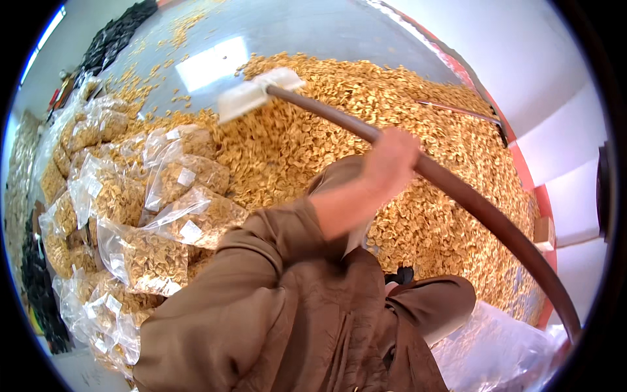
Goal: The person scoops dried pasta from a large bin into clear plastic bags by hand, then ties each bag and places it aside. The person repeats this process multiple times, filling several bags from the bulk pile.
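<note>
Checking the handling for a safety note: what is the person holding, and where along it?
The left hand holds a rake partway along its brown handle; the right hand is hidden.

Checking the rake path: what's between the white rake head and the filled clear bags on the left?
Head view: loose golden flakes heaped on the metal table fill the stretch between white rake head and filled bags.

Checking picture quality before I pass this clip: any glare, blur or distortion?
Head view: window glare whitens the shiny grey metal table; the long brown pole bows with fisheye bending; the left hand gripping it is motion-blurred; black vignette rings the rim; the golden flakes stay sharp.
</note>
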Action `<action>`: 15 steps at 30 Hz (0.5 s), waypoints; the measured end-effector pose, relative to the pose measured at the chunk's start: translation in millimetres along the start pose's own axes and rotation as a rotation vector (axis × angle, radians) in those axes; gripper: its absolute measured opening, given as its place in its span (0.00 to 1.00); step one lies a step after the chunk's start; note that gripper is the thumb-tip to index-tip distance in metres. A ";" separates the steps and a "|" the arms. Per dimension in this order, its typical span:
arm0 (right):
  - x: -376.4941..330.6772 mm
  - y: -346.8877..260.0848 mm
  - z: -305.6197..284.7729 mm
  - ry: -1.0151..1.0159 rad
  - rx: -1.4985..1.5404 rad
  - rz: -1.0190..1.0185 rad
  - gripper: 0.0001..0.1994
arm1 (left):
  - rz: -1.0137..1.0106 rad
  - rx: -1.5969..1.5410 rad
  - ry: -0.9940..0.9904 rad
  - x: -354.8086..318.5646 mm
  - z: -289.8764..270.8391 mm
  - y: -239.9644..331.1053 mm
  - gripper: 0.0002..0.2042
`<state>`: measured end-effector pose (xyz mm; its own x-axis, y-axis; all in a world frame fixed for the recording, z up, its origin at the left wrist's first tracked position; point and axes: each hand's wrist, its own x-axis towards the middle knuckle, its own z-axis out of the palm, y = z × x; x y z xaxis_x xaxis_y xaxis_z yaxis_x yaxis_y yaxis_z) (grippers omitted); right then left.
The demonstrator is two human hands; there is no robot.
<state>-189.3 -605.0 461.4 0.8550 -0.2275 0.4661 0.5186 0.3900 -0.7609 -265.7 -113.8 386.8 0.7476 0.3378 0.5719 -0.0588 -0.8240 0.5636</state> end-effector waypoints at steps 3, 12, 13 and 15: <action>-46.7 -20.5 -18.8 0.125 -0.064 -0.011 0.18 | 0.133 -0.341 -0.176 -35.3 10.0 118.6 0.03; -77.4 -90.8 -87.7 0.390 -0.182 -0.133 0.16 | 0.658 -0.524 -0.735 -80.0 26.6 188.4 0.07; -77.8 -94.1 -94.3 0.406 -0.177 -0.144 0.16 | 0.651 -0.512 -0.707 -82.3 31.6 170.9 0.07; -76.6 -101.8 -109.8 0.422 -0.178 -0.159 0.15 | 0.599 -0.418 -0.635 -64.2 35.2 127.8 0.06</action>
<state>-306.6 -725.2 453.6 0.6749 -0.6282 0.3872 0.6052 0.1709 -0.7775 -297.9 -256.8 401.1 0.7278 -0.4958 0.4737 -0.6856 -0.5097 0.5198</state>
